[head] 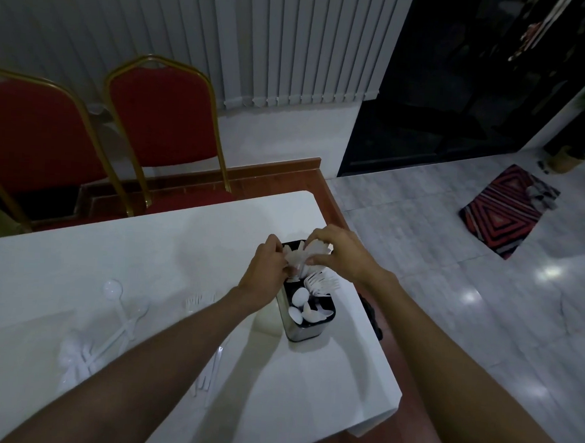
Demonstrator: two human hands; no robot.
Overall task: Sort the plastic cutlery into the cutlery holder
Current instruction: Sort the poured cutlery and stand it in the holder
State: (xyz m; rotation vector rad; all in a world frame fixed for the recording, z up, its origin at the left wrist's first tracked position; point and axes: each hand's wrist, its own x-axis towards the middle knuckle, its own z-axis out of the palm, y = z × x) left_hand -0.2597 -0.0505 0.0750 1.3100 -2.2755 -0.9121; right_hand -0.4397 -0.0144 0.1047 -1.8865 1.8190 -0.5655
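Together, left hand [265,270], right hand [340,254] tight around cutlery [303,255], over holder [307,334] near table edge [383,371].

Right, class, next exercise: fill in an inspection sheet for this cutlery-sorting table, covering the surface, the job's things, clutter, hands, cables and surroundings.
Surface: white table, dimly lit.
Job's things: holder near the table's right edge, with spoons in its near section and forks in the middle one; loose cutlery lies on the left.
Clutter: dark object at the right edge, kind unclear.
Hands: left hand and right hand both grip a white bundle over the far section.
Cables: nothing seen.
Surroundings: two red chairs, blinds, patterned rug.
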